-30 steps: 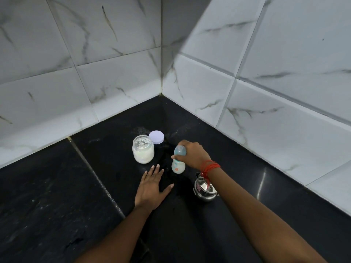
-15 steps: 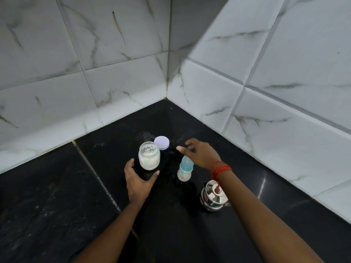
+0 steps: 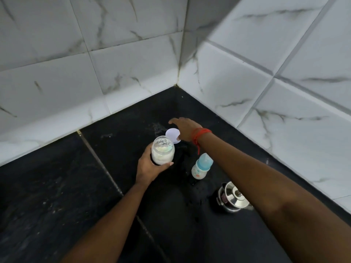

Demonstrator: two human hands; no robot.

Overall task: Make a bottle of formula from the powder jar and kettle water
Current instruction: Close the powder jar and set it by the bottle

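My left hand (image 3: 150,167) grips the open glass powder jar (image 3: 163,153), holding it by its lower side; white powder fills it. My right hand (image 3: 185,130) reaches over the jar's pale lilac lid (image 3: 171,134), which lies flat on the counter behind the jar; the fingers are spread and the thumb touches the lid's edge. The baby bottle (image 3: 201,166), capped in blue and holding white liquid, stands upright and untouched under my right forearm. The steel kettle (image 3: 232,199) sits to the bottle's right, partly hidden by that forearm.
Everything stands on a black stone counter (image 3: 57,196) in a corner of white marble-look tiled walls (image 3: 247,82). A seam in the counter (image 3: 106,169) runs diagonally to the left of the jar. A red thread is tied around my right wrist.
My right hand let go of the bottle and moved back to the lid. My left hand left the counter and closed around the jar. The camera view shifted closer.
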